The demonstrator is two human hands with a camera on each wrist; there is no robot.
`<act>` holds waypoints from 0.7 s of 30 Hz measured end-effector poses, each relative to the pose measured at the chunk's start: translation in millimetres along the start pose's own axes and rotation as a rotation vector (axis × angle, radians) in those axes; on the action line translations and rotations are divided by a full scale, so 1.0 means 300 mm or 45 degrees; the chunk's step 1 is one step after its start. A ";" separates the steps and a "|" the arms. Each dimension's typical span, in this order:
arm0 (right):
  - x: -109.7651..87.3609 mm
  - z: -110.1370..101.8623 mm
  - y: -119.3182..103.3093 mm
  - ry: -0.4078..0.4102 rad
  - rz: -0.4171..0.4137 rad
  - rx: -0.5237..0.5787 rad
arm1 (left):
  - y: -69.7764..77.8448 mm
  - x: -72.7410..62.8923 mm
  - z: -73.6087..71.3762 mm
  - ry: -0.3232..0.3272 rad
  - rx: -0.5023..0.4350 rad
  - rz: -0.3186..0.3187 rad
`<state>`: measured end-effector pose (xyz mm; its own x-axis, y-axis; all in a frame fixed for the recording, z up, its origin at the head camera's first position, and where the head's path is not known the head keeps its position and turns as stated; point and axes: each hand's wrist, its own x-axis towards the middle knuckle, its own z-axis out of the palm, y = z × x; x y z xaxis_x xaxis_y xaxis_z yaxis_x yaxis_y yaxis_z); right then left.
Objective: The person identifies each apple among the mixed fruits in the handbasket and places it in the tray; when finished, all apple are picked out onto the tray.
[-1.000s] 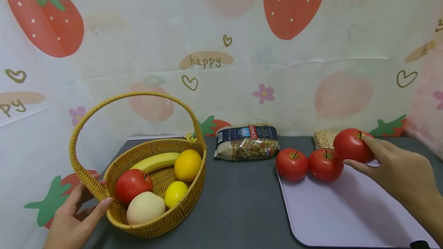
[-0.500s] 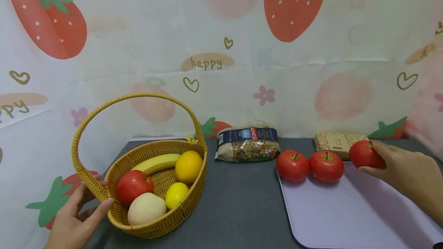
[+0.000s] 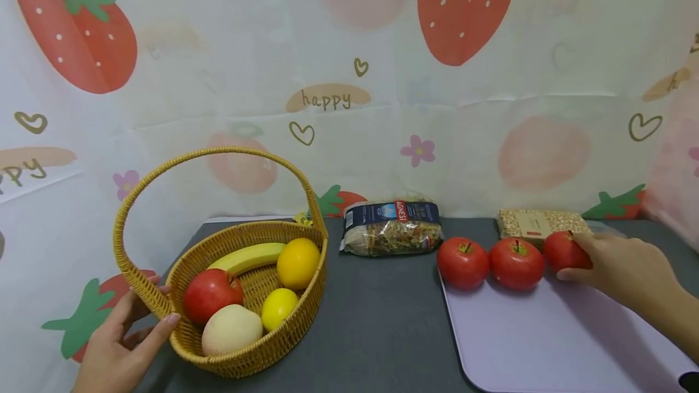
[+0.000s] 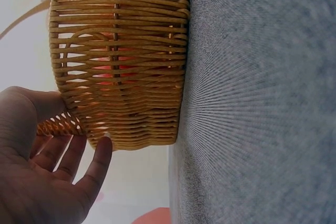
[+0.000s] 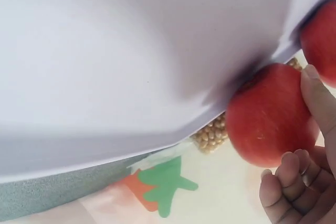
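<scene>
My left hand (image 3: 117, 341) grips the yellow wicker basket (image 3: 314, 305) at its left rim, where the arched handle begins. In the left wrist view the thumb and fingertips (image 4: 103, 148) bear on the weave. Inside lie a red apple (image 3: 212, 295), a banana (image 3: 250, 258), an orange (image 3: 298, 263), a lemon (image 3: 279, 308) and a pale peach (image 3: 232, 330). On the right, my right hand (image 3: 633, 265) holds another red apple (image 5: 268, 116) between thumb and fingers, low at the lilac tray's (image 3: 524, 344) far edge. Two more apples, one of them the middle apple (image 3: 516, 263), sit beside it in a row.
Behind the row lies a vacuum-packed bag of grains (image 3: 540, 226). A bag of Agnesi pasta (image 3: 391, 227) lies at the back of the dark grey table (image 3: 377, 326), between basket and tray. A strawberry-print cloth (image 3: 218, 77) hangs close behind.
My right hand has lowered the apple from above the tray's far edge, lately shifting slightly left toward the other apples. The left hand keeps its grip on the basket.
</scene>
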<state>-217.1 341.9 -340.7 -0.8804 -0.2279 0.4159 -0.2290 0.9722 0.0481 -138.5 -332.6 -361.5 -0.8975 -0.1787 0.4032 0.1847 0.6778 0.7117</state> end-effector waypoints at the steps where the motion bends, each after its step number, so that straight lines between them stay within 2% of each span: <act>1: 0.000 -0.001 -0.003 0.003 -0.004 -0.006 | -0.001 0.000 -0.001 0.000 -0.003 0.004; 5: -0.009 0.000 -0.005 -0.026 0.007 0.000 | -0.002 -0.002 -0.002 0.009 0.005 0.024; 10: -0.027 -0.006 0.000 -0.141 0.053 0.020 | -0.001 -0.002 0.002 0.005 0.016 0.035; 17: -0.024 -0.029 0.009 -0.283 0.062 0.045 | 0.000 -0.001 0.003 0.015 0.017 0.005; 21: -0.011 -0.060 -0.003 -0.296 0.063 0.062 | -0.001 -0.001 0.004 0.011 0.016 0.003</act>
<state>-206.7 342.7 -325.8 -0.9617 -0.1918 0.1958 -0.1981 0.9801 -0.0129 -138.9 -331.9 -362.6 -0.8936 -0.1828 0.4099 0.1821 0.6870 0.7035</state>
